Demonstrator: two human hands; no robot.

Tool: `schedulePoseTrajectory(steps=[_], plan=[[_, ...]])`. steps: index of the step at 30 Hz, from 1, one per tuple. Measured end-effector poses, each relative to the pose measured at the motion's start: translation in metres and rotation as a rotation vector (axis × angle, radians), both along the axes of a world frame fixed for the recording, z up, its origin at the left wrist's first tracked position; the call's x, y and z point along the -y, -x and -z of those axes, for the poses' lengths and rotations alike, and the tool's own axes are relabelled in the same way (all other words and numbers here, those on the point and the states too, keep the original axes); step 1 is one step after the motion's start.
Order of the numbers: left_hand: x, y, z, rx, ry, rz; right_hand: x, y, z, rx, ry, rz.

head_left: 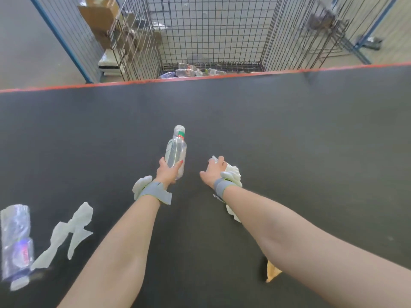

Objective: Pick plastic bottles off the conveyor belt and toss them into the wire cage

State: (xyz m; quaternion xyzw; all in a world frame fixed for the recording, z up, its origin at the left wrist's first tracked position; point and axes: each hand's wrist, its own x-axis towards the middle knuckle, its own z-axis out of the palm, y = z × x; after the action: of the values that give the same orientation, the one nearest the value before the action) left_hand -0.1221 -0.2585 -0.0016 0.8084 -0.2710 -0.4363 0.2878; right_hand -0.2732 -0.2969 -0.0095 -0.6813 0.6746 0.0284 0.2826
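Torn white scrap (81, 215) lies left, cardboard boxes (100, 12) beyond.

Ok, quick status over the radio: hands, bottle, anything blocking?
Left hand grips clear bottle, cap forward. Right hand low over belt, grip unclear. Wire cage ahead, nothing between.

Before you, the belt (289, 130) is dark grey, edged in orange-red. The bottle (175, 152) is clear, its cap white above a green and red band. Your straps (153, 190) are grey. The crushed bottle (15, 236) is clear with a purple and red label. The cage (211, 30) is a black wire grid, its post (62, 41) blue.
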Motion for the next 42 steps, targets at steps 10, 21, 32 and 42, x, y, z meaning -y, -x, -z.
schedulePoseTrajectory(steps=[10, 21, 32, 42], plan=[[0.260, -0.035, -0.088, -0.261, 0.208, 0.075, 0.240, -0.051, -0.047, 0.269, 0.068, 0.041], [0.209, -0.043, 0.006, 0.388, -0.316, 0.309, 0.251, -0.066, -0.011, 0.108, -0.074, -0.146], [-0.029, -0.021, 0.041, 0.610, -0.487, 0.636, 0.000, 0.015, 0.048, -0.153, -0.249, -0.254], [-0.070, 0.065, 0.028, 0.264, -0.216, 0.398, -0.060, 0.066, 0.038, 0.199, -0.219, -0.035]])
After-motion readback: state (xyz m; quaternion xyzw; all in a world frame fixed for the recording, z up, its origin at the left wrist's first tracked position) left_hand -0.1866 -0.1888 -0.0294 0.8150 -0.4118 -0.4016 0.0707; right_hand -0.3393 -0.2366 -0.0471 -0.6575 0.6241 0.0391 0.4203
